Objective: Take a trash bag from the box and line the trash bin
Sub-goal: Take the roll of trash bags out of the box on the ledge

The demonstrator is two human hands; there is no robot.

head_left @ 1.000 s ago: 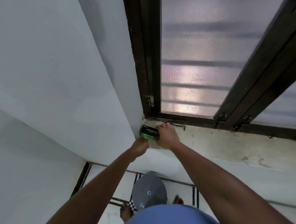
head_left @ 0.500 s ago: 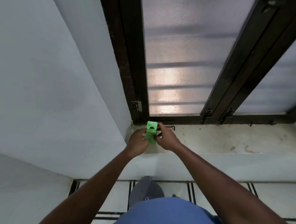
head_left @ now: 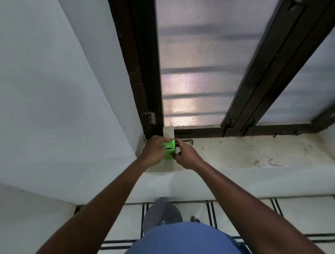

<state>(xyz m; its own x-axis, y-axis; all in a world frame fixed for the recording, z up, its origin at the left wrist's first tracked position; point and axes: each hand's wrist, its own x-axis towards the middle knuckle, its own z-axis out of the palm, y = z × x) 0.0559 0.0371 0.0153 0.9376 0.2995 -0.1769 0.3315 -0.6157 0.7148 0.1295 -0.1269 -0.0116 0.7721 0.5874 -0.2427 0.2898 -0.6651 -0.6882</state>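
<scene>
A white wall (head_left: 55, 96) fills the left side, meeting the sill (head_left: 247, 156) at the corner. On the sill's left end, by that corner, the left hand (head_left: 154, 151) curls its fingers round the left side of the green box (head_left: 169, 149), holding it from that side. The box stands on its end on the sill, just in front of the dark window frame (head_left: 142, 69), with its pale flap (head_left: 168, 132) lifted open against the frame's foot. The right hand (head_left: 187, 156) grips the box's right side, fingertips pinched at its top edge and thumb low on its near face; what lies inside the box cannot be told. A small dark latch (head_left: 189, 141) lies on the sill just right of the right hand. Above the sill the frosted pane (head_left: 199, 71) glows between frame bars. Below the sill, a grey bin (head_left: 162, 214) sits on the tiled floor (head_left: 302, 217), directly under the box, its lower part hidden by a blue shirt (head_left: 187, 241).
</scene>
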